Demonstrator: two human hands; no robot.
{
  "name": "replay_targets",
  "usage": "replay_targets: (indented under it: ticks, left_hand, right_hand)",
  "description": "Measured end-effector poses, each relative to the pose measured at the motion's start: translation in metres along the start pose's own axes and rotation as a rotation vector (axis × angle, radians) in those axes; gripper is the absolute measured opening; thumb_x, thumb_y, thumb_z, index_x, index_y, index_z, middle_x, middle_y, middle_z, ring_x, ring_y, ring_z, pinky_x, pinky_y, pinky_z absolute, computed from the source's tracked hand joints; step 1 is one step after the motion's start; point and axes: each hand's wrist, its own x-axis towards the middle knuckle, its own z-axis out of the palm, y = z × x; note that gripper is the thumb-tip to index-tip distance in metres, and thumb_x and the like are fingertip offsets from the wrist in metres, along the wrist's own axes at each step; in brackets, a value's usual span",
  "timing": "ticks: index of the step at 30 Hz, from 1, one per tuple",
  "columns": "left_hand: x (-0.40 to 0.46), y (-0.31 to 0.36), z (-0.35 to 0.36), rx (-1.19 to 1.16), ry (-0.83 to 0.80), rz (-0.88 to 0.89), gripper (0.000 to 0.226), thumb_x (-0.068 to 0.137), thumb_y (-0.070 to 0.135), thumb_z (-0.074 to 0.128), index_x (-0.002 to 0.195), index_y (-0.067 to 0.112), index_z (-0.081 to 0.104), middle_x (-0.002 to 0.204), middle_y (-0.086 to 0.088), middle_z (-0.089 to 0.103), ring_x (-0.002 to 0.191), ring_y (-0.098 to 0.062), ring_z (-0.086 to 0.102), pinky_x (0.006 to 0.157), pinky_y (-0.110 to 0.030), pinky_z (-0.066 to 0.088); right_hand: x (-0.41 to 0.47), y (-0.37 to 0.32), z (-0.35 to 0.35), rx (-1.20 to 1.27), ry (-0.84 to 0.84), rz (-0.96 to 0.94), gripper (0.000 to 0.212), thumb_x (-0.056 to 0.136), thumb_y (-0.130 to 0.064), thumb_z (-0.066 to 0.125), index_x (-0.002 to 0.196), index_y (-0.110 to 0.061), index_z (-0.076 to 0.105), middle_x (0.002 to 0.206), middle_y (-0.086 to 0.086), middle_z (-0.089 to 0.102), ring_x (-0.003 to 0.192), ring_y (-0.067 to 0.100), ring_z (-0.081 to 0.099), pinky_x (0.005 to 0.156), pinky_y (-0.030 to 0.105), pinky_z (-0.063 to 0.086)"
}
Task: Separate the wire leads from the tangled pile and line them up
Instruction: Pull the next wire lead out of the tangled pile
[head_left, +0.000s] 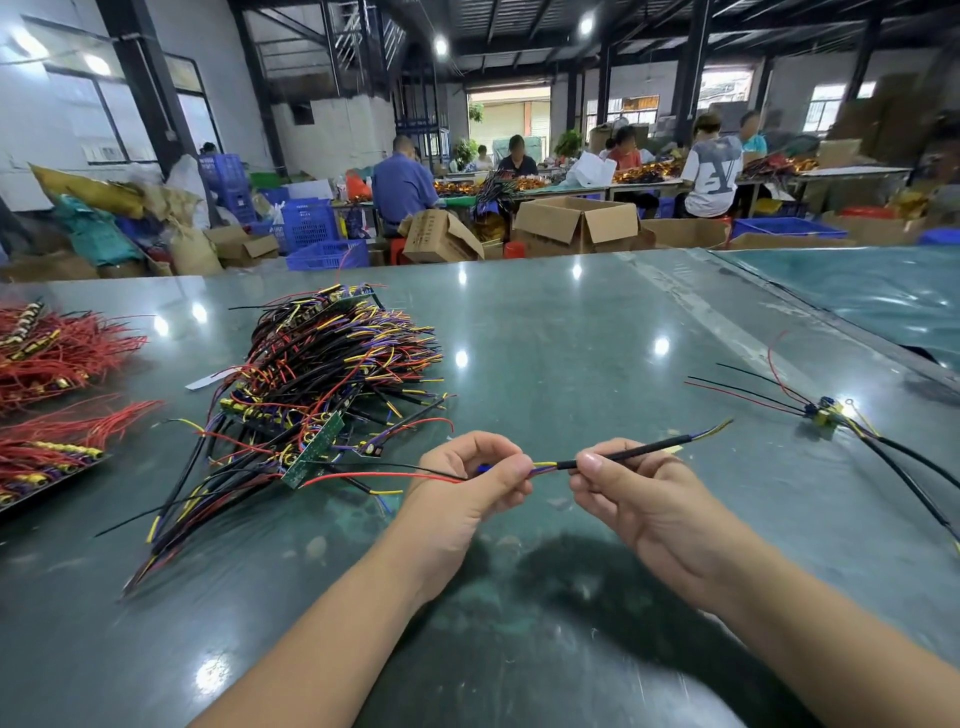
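both forearms reach in over the near edge of the bench (597, 322). left hand (467, 483) pinches the wire lead (623, 454) between thumb and curled fingers, where its yellow and purple strands leave the black sleeve; red and black strands trail out to the left. right hand (628, 493) pinches the black sleeve just beside it, the far end pointing toward the right edge. tangled pile (322, 384) lies left of the hands, partly stacked. one separated lead (831, 415) lies near the right edge. red wire bundles (57, 364) sit at the left edge.

Grey letters on white T-shirt (714, 169): "EY".
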Motion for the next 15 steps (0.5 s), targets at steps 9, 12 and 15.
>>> replay_targets:
  ticks: [9,12,15]
  left_hand:
    - [-0.0037,0.0023,0.0001,-0.033,-0.087,-0.065,0.013,0.061,0.013,0.075,0.073,0.014,0.077,0.069,-0.003,0.069,0.061,-0.011,0.064,0.064,-0.019,0.054]
    - [-0.0047,0.0023,-0.0003,0.043,-0.064,-0.057,0.01,0.064,0.012,0.075,0.073,0.015,0.077,0.069,-0.004,0.069,0.062,-0.011,0.064,0.064,-0.02,0.054]
    - [-0.005,0.0034,-0.002,0.082,-0.051,-0.051,0.012,0.075,0.003,0.072,0.073,0.015,0.076,0.069,-0.003,0.069,0.062,-0.01,0.063,0.062,-0.019,0.052]
  right_hand:
    - [-0.001,-0.0031,0.0016,0.063,0.003,0.02,0.011,0.07,-0.006,0.066,0.063,-0.015,0.066,0.065,0.004,0.057,0.058,0.012,0.059,0.062,0.022,0.054]
    - [-0.0011,-0.0017,0.0026,0.03,0.032,0.016,0.005,0.068,-0.009,0.069,0.065,-0.013,0.067,0.065,0.004,0.059,0.06,0.012,0.061,0.062,0.022,0.055]
    - [-0.0012,-0.0022,0.0032,-0.019,0.044,0.03,0.001,0.068,-0.01,0.068,0.069,-0.01,0.068,0.066,0.004,0.062,0.06,0.01,0.063,0.063,0.021,0.056]
